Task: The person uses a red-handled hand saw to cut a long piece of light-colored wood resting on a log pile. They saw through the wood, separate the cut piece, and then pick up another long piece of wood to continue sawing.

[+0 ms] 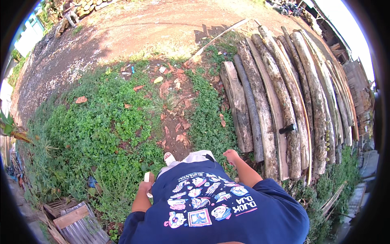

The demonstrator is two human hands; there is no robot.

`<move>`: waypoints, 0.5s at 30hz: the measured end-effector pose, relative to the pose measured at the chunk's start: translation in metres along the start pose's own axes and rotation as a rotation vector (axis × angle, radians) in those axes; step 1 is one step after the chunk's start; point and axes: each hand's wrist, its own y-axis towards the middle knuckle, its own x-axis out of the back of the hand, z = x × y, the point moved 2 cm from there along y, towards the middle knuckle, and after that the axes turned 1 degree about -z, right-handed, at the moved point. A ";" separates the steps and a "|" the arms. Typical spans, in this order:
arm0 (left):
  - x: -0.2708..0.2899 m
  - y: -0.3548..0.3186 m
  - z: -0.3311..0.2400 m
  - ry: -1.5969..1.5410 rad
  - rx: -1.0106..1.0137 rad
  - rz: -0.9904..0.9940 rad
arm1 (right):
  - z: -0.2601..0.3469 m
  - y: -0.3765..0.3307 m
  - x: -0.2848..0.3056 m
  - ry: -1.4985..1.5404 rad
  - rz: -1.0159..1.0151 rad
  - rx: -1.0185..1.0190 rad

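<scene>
At the left side of my dark blue printed shirt (199,203), my left hand (145,186) is closed around a white, flat-edged object (147,177). Its ends stick out above and below the fingers, and I cannot make out its kind. My right hand (231,157) hangs by my right hip with the fingers curled in, and nothing shows in it. The nearest things to it are the near ends of the stacked logs (243,122), which it does not touch. One foot in a light sandal (169,157) shows past my pale trousers (199,156).
Low green plants (101,122) flank a dirt strip with bark scraps (178,134). On the log row at right lies a black cylinder (287,129). A long pole (219,37) crosses the ground ahead. Corrugated sheeting (83,223) lies lower left. Another person (70,14) is far left.
</scene>
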 end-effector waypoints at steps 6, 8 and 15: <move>0.139 -0.036 -0.277 0.557 -0.349 -0.081 | -0.194 0.004 -0.016 -0.605 0.311 -0.384; 0.171 -0.014 -0.328 0.474 -0.346 -0.073 | -0.203 0.014 -0.044 -0.804 0.438 -0.205; 0.155 0.084 -0.471 0.370 -0.314 0.034 | -0.188 0.147 -0.064 -0.756 0.595 -0.209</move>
